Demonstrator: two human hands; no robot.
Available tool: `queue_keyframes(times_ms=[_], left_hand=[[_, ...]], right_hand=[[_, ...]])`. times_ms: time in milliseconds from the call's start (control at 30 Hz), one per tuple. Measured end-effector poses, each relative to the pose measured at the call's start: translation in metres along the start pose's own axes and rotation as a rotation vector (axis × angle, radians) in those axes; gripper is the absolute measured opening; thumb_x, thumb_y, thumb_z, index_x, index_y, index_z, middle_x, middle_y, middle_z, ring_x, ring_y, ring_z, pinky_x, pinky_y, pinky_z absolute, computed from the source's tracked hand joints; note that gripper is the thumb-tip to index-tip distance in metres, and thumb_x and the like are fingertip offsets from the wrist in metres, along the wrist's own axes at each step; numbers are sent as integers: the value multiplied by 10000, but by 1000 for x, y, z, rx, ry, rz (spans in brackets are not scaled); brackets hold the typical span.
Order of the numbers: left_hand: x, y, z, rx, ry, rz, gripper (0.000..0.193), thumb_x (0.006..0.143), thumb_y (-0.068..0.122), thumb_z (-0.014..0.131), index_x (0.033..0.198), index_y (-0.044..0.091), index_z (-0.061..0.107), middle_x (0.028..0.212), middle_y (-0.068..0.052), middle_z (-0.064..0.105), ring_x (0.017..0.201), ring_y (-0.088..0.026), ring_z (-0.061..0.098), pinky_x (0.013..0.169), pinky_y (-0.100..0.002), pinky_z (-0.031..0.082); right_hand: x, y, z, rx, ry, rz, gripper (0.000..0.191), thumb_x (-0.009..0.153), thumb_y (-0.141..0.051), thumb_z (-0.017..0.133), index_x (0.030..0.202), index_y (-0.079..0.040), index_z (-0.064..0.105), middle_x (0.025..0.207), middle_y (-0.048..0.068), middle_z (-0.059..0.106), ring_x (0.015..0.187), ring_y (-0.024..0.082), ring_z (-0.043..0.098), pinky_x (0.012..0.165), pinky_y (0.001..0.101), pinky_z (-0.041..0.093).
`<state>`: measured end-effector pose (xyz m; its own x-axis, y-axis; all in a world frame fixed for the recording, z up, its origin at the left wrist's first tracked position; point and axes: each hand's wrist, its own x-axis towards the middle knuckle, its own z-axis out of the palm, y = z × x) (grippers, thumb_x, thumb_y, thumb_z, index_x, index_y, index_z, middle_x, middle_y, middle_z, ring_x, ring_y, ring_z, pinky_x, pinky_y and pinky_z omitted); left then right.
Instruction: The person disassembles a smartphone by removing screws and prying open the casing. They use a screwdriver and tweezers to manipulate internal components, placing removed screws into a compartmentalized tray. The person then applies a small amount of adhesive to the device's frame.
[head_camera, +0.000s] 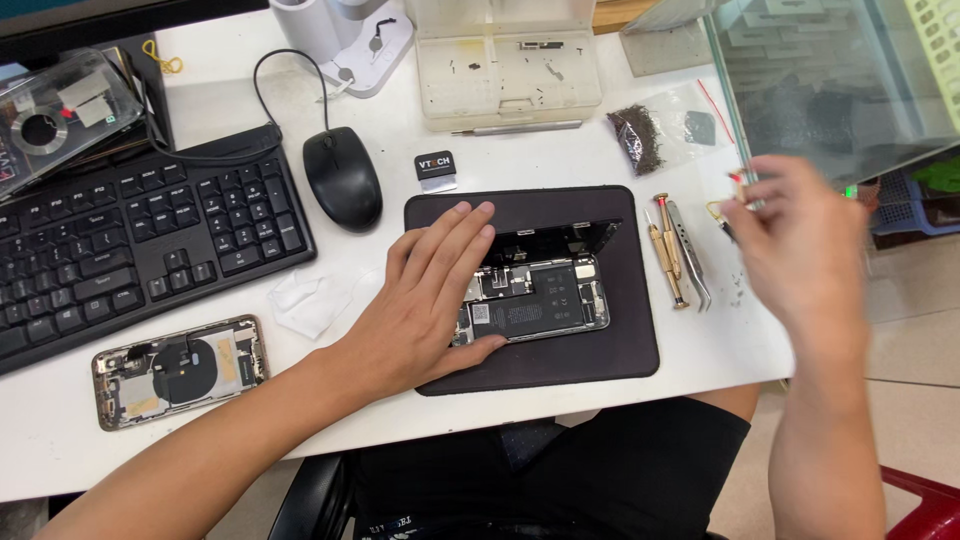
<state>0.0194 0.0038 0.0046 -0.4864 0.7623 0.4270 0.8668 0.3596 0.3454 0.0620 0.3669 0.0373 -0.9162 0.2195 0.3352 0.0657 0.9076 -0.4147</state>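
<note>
1. Left hand (425, 300) lies flat, fingers spread, pressing on the left part of the opened phone (545, 300); not clamped around it.
2. Phone sits on a dark mat (630, 340) at the front middle of the white counter (400, 120), its insides showing, its screen (560, 240) tilted up at the far edge.
3. Right hand (800, 245) hovers above the counter's right edge, blurred; fingers curled, seemingly pinching a small tool with a red tip (738, 185), grip unclear.
4. Hands well apart.
5. Just right of the mat: brass screwdrivers (668, 250) and tweezers (690, 260).
6. Far side: clear parts box (505, 65), small bag of screws (665, 125), black mouse (343, 177), keyboard (130, 245).
7. Front left: second phone body (180, 370), open, beside a white wipe (305, 300).
</note>
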Motion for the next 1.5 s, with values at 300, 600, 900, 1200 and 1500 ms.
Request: queue_keyframes(times_ms=[300,600,900,1200,1500], left_hand=[[2,2,-1,12,-7,-5,1029,848,409,811,1536,-95,237,1625,-282,244,1522,-426,243,1178,-555,261],[-1,-4,-3,26,-10,4,1020,868,419,808,1545,-92,242,1644,-257,240,1542,-415,233,1182,-548,276],[-1,-8,-6,3,-22,-13,1075,830,441,826,1557,-97,246,1652,-255,231,1552,-405,217,1187,-554,273],[-2,-9,-3,-15,-14,-24,1128,808,487,842,1562,-107,249,1666,-265,201,1575,-414,180,1194,-562,275],[-4,-12,-1,-5,-19,-34,1146,794,497,844,1573,-90,242,1674,-253,184,1578,-417,168,1172,-578,295]], right_hand=[[-4,16,43,-41,68,-65,190,963,-35,786,1140,14,738,968,137,674,760,268,693,730,390,546],[-11,-15,45,-182,-26,-103,172,967,-209,790,954,-38,779,945,117,696,868,354,681,770,469,539],[-6,-23,28,271,111,-97,192,1202,-134,551,1126,32,492,820,201,681,651,231,675,617,341,547],[-32,-91,75,1093,-258,-192,355,1057,27,552,1312,-19,308,1015,242,711,834,268,741,744,346,654],[-34,-93,92,597,-145,-502,615,1022,57,628,1500,32,242,1012,176,739,868,213,767,788,315,642]])
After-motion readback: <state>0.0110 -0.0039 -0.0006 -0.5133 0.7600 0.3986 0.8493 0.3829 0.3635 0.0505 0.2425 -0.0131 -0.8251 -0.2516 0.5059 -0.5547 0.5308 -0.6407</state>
